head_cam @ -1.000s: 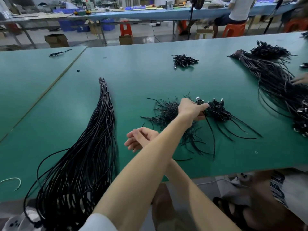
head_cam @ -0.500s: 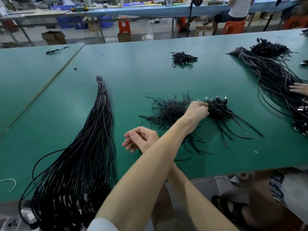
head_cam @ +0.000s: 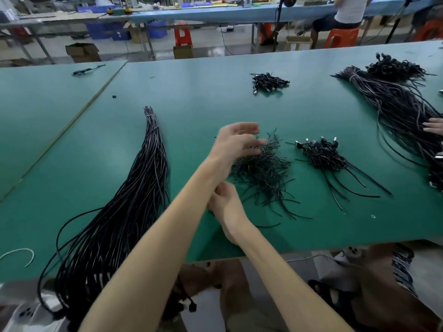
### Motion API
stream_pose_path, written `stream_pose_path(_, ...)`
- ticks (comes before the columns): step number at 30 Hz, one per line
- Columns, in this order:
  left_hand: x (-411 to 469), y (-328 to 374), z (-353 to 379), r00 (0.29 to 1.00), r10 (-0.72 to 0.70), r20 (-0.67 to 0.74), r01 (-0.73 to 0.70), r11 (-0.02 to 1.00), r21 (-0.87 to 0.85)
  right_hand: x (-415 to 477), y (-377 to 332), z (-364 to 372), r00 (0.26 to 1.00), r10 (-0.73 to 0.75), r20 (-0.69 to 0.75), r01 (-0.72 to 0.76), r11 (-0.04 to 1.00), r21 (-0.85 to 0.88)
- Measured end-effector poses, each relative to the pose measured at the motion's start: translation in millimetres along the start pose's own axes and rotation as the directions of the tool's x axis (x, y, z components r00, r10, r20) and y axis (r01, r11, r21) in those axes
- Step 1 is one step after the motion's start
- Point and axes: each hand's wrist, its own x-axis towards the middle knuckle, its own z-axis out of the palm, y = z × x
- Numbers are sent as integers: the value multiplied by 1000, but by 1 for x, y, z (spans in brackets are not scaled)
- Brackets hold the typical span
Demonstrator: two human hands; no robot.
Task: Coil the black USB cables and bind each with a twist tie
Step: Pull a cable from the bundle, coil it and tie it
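Left hand (head_cam: 237, 142) hovers over the far left edge of the twist tie pile (head_cam: 261, 171), fingers spread and slack, blurred, nothing visibly in them; looks like it's fishing for a single tie. Right hand (head_cam: 226, 204) sits just nearer, fingers curled and tucked under the left forearm, so I can't tell if it holds anything. Loose black USB cables (head_cam: 134, 200) lie bundled to the left, finished coils (head_cam: 321, 156) right of the ties, all within reach on the green table (head_cam: 191, 104).
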Motion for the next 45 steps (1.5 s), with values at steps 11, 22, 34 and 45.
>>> stream_pose_path(11,-36,-42,-145,882,313,-352,405,-124,906,-7,-9,1,997,-54,52,47,990,137)
stream_pose_path(22,-42,-15,-145,871,110,-479,462,154,874,-8,-10,1,997,-49,55,41,990,138)
stream_pose_path(34,-76,1,-122,987,-123,-108,163,796,583,-8,-13,3,999,-24,36,18,988,156)
stream_pose_path(45,-70,10,-102,997,18,72,-37,963,268,-13,-18,0,978,-54,204,36,995,88)
